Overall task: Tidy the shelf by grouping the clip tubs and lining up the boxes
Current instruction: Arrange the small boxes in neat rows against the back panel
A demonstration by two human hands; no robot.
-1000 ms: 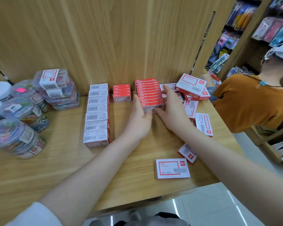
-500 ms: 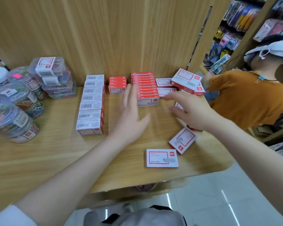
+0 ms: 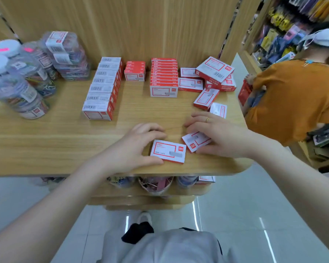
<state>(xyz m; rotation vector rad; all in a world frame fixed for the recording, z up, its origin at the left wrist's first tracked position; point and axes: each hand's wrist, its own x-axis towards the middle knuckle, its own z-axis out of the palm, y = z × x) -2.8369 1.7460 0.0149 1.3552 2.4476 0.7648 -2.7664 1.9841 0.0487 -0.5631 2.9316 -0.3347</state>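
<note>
The step in hand looks like gathering the loose boxes near the shelf's [image 3: 46,149] front edge. The left hand [image 3: 135,147] grips a flat box [image 3: 168,151], its long axis running left to right. The right hand [image 3: 218,136] curls over a second box [image 3: 196,141], which lies skewed. Next, both probably need turning to match the middle row [image 3: 163,76] at the back.

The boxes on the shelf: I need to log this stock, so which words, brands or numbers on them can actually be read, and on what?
"deli": red logo on the flat box held by the left hand.
"deli": logo on the box under the right hand.
"24/6": seems printed on the flat box, blurry.
Barcode labels on the left row of boxes: digits too small.
Clip tub labels: blurred.
</note>
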